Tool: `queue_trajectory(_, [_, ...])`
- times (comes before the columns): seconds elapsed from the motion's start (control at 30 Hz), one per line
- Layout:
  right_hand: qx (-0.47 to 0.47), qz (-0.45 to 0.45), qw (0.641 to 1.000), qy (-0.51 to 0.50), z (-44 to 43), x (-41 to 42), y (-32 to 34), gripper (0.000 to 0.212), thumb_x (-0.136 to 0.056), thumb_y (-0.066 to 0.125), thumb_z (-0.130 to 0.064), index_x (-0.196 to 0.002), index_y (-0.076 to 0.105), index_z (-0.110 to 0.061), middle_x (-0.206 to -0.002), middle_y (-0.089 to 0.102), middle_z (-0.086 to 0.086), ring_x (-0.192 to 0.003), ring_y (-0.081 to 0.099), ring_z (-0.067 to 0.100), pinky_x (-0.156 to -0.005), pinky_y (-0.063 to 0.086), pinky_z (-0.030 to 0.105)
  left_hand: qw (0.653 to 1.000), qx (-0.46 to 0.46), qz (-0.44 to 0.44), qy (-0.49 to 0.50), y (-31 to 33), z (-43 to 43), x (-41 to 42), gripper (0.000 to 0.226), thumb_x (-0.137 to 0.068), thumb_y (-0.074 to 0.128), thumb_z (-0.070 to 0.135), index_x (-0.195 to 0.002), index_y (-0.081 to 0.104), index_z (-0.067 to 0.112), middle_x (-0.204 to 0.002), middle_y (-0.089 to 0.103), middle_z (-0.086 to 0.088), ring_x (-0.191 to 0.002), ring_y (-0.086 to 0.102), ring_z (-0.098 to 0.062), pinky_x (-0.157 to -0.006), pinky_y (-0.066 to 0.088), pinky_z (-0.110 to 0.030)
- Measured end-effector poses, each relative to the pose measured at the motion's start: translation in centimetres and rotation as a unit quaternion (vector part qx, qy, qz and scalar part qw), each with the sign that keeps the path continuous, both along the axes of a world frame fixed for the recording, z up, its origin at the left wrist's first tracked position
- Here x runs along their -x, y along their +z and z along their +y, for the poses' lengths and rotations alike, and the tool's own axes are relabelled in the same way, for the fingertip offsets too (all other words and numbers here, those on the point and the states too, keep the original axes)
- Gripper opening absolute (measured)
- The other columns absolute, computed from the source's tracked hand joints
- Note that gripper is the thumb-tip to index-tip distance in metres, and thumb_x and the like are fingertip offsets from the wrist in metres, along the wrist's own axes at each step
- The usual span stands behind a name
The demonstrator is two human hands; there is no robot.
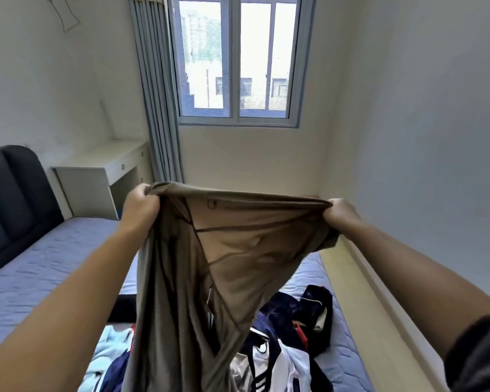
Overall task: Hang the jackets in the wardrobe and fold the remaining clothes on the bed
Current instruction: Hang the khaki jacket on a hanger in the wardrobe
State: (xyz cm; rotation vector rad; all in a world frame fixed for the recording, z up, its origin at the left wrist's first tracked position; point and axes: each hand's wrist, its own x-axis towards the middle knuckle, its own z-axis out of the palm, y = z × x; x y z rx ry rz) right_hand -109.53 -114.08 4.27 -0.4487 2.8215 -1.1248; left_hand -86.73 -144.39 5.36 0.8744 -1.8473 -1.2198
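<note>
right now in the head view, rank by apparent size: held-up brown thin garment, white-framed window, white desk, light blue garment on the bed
1. brown thin garment, nearest the camera
2. white-framed window
3. white desk
4. light blue garment, partly hidden

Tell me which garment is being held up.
The olive-brown garment: the left hand and right hand hold its top edge. The light blue garment and navy-and-white pile lie on the bed.
</note>
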Motion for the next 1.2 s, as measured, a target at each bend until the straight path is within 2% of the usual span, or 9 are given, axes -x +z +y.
queue_trajectory(0.1, [0.301,-0.147,0.942,-0.02,-1.4,-1.4,2.8,0.024,-0.092,0.039,-0.002,-0.084,0.06,-0.007,-0.079,0.062,0.016,-0.066,0.059,0.026,-0.051,0.05,0.024,0.998,0.009,-0.058,-0.025,-1.9,0.3,-0.1,0.02,-0.091,0.048,0.004,-0.11,0.051,0.01,-0.105,0.057,-0.01,-0.103,0.053,-0.026,-0.094,0.045,-0.039])
queue_trajectory(0.17, [0.397,-0.215,0.892,0.009,-2.7,-2.8,5.0,0.027,-0.095,0.038,-0.003,-0.084,0.062,-0.005,-0.066,0.067,0.012,-0.056,0.064,0.022,-0.05,0.053,0.025,0.992,0.009,-0.059,-0.107,-2.9,1.8,-0.2,0.03,-0.09,0.048,-0.005,-0.116,0.053,0.008,-0.108,0.06,-0.008,-0.101,0.055,-0.02,-0.084,0.047,-0.025])
queue_trajectory(0.37, [0.477,-0.298,0.813,0.154,-7.1,-8.5,10.8,0.031,-0.099,0.04,-0.01,-0.073,0.057,-0.01,-0.056,0.06,0.005,-0.053,0.058,0.017,-0.049,0.05,0.022,0.919,-0.014,-0.114,-0.377,-3.9,7.7,-0.7,0.066,-0.08,0.064,-0.007,-0.131,0.045,0.03,-0.104,0.066,-0.006,-0.088,0.067,-0.02,-0.077,0.057,-0.028])
queue_trajectory(0.5, [0.502,-0.288,0.783,0.227,-9.3,-11.9,14.3,0.027,-0.097,0.041,-0.002,-0.077,0.058,-0.008,-0.063,0.061,0.008,-0.06,0.059,0.018,-0.055,0.053,0.023,0.893,-0.027,-0.059,-0.445,-3.9,11.5,1.1,0.071,-0.077,0.078,0.008,-0.13,0.041,0.036,-0.103,0.068,0.015,-0.096,0.065,0.0,-0.076,0.048,-0.01])
queue_trajectory(0.6, [0.502,-0.236,0.794,0.246,-10.1,-13.0,15.6,0.019,-0.094,0.045,0.004,-0.089,0.06,-0.005,-0.077,0.061,0.013,-0.068,0.06,0.022,-0.067,0.053,0.03,0.912,0.027,-0.015,-0.41,-3.7,14.4,3.0,0.03,-0.077,0.078,0.014,-0.1,0.062,0.027,-0.088,0.069,0.016,-0.083,0.063,0.005,-0.074,0.047,-0.01])
queue_trajectory(0.7, [0.421,-0.121,0.86,0.262,-9.3,-11.9,14.3,0.017,-0.092,0.049,0.002,-0.103,0.059,-0.007,-0.088,0.061,0.014,-0.079,0.061,0.024,-0.077,0.053,0.034,0.941,-0.016,0.075,-0.329,-3.6,15.5,4.0,0.018,-0.081,0.074,0.008,-0.077,0.066,0.025,-0.07,0.07,0.016,-0.068,0.062,0.008,-0.067,0.048,-0.011])
queue_trajectory(0.8, [0.311,-0.101,0.913,0.243,-7.0,-10.1,10.4,0.033,-0.092,0.055,-0.012,-0.125,0.052,-0.015,-0.098,0.062,0.008,-0.085,0.06,0.019,-0.076,0.053,0.033,0.947,-0.071,0.127,-0.287,-3.4,15.6,4.0,0.016,-0.081,0.074,0.011,-0.079,0.068,0.025,-0.071,0.072,0.017,-0.07,0.066,0.004,-0.062,0.049,-0.009])
queue_trajectory(0.93, [0.302,-0.169,0.914,0.212,-3.9,-9.5,4.4,0.038,-0.095,0.052,-0.033,-0.131,0.046,-0.026,-0.102,0.061,-0.003,-0.085,0.059,0.013,-0.072,0.044,0.027,0.935,-0.111,0.192,-0.276,-2.8,16.1,3.6,0.019,-0.082,0.072,0.008,-0.096,0.07,0.02,-0.087,0.075,0.008,-0.087,0.07,-0.012,-0.07,0.053,-0.015])
queue_trajectory(1.2, [0.275,0.169,0.933,0.162,0.8,-15.4,-5.1,0.019,-0.075,0.068,-0.041,-0.087,0.055,-0.033,-0.083,0.058,-0.012,-0.077,0.056,0.002,-0.066,0.042,0.008,0.928,-0.179,0.206,-0.253,-3.2,16.3,3.7,0.008,-0.082,0.072,0.014,-0.082,0.073,0.022,-0.087,0.074,-0.004,-0.089,0.071,-0.021,-0.08,0.057,-0.034])
